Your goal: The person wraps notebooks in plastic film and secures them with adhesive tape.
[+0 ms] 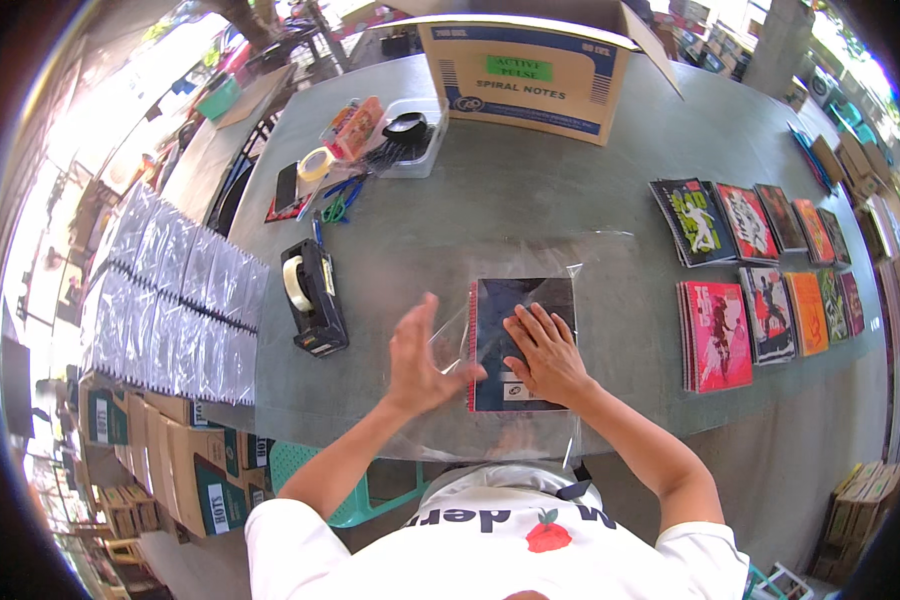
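A dark-covered spiral notebook with a red coil along its left edge lies flat in front of me. Clear plastic film spreads under and around it, past its far and near edges. My right hand rests palm down on the notebook's right half, fingers stretched out. Just left of the coil, my left hand is raised with its fingers apart and nothing in it; its thumb reaches toward the notebook's edge. A black tape dispenser with a roll of clear tape stands farther left.
Stacked notebooks with colourful covers stand in two rows at the right. A cardboard box is at the far edge. Green-handled scissors, a phone and a clear plastic tub lie back left. Plastic-wrapped spiral notebooks sit beyond the table's left edge.
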Demonstrator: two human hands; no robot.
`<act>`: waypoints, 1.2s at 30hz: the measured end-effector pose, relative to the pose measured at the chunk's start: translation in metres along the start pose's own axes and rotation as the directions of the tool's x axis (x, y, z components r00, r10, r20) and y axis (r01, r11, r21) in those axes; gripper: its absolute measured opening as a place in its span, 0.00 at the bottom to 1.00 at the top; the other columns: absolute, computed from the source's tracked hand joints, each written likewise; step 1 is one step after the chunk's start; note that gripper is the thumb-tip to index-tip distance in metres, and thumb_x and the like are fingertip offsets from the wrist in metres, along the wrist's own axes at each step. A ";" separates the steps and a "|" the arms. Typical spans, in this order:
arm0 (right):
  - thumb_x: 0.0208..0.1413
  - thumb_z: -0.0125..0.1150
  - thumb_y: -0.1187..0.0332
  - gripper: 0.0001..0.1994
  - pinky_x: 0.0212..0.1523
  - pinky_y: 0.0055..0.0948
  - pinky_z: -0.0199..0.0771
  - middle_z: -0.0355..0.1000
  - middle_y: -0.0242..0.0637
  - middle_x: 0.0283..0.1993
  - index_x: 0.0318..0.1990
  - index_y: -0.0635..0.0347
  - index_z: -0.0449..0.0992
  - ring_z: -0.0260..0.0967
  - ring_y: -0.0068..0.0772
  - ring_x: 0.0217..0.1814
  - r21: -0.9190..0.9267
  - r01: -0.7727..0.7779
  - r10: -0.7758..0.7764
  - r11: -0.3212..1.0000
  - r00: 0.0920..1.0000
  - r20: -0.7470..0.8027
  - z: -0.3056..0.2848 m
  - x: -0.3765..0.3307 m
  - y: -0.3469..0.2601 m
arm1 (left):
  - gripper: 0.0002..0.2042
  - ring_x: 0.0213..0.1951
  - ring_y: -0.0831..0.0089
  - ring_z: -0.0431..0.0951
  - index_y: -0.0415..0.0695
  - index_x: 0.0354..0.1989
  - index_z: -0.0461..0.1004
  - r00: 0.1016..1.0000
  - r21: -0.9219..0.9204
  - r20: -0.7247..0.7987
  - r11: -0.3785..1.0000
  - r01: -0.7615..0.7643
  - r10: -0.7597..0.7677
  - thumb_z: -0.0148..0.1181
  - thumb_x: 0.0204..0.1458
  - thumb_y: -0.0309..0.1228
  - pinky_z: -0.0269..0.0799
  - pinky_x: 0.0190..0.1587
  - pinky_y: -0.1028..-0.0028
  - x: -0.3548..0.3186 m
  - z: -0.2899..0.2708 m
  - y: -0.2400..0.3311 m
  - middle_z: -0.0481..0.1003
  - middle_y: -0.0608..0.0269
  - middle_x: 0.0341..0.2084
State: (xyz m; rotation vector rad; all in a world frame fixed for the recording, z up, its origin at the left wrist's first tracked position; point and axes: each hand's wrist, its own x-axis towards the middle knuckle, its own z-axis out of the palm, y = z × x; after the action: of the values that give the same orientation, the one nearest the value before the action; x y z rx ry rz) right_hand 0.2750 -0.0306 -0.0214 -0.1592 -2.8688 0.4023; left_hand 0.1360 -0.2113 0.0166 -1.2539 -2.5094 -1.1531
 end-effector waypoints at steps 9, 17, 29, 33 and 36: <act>0.50 0.52 0.48 0.28 0.59 0.43 0.50 0.57 0.39 0.60 0.55 0.54 0.63 0.49 0.42 0.63 0.056 0.083 -0.083 0.995 0.997 -0.003 -0.008 0.012 0.006 | 0.36 0.48 0.54 0.67 0.38 0.56 0.58 0.968 0.217 0.250 0.974 -0.064 0.008 0.63 0.41 0.48 0.61 0.50 0.64 0.015 0.033 -0.039 0.66 0.46 0.46; 0.50 0.51 0.46 0.28 0.59 0.42 0.49 0.57 0.36 0.60 0.55 0.51 0.63 0.49 0.40 0.63 0.074 0.066 -0.066 0.995 0.998 -0.011 -0.006 0.013 0.012 | 0.17 0.40 0.62 0.75 0.39 0.41 0.72 0.966 0.183 -0.239 0.972 0.145 -0.099 0.61 0.45 0.35 0.68 0.42 0.68 -0.016 0.034 -0.016 0.75 0.52 0.31; 0.30 0.63 0.38 0.42 0.63 0.47 0.40 0.54 0.35 0.61 0.58 0.42 0.62 0.43 0.44 0.67 0.191 0.113 -0.161 0.975 0.954 0.255 -0.034 0.030 0.036 | 0.10 0.22 0.77 0.70 0.36 0.30 0.72 0.510 -0.142 0.674 0.583 0.800 -0.535 0.59 0.47 0.32 0.68 0.27 0.73 0.011 -0.034 0.006 0.71 0.63 0.17; 0.25 0.65 0.38 0.50 0.67 0.51 0.30 0.51 0.35 0.64 0.61 0.45 0.57 0.35 0.46 0.70 0.195 0.122 -0.164 0.973 0.962 0.219 -0.025 0.024 0.043 | 0.11 0.22 0.69 0.71 0.36 0.24 0.68 0.692 -0.171 0.698 0.895 0.411 -0.185 0.54 0.49 0.33 0.66 0.26 0.67 0.033 -0.003 0.040 0.69 0.57 0.16; 0.26 0.65 0.37 0.52 0.67 0.52 0.30 0.48 0.33 0.66 0.63 0.49 0.54 0.32 0.46 0.71 0.156 0.100 -0.132 0.983 0.968 0.213 -0.015 0.024 0.044 | 0.11 0.23 0.60 0.72 0.37 0.21 0.65 0.718 -0.163 0.695 0.980 0.110 0.035 0.50 0.48 0.32 0.66 0.27 0.63 0.027 0.049 0.048 0.68 0.50 0.17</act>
State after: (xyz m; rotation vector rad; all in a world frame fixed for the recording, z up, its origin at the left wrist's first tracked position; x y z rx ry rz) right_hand 0.2586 0.0186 -0.0143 0.0858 -3.0328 0.6393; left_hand 0.1641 -0.1428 0.0212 -2.0234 -2.9822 -1.0933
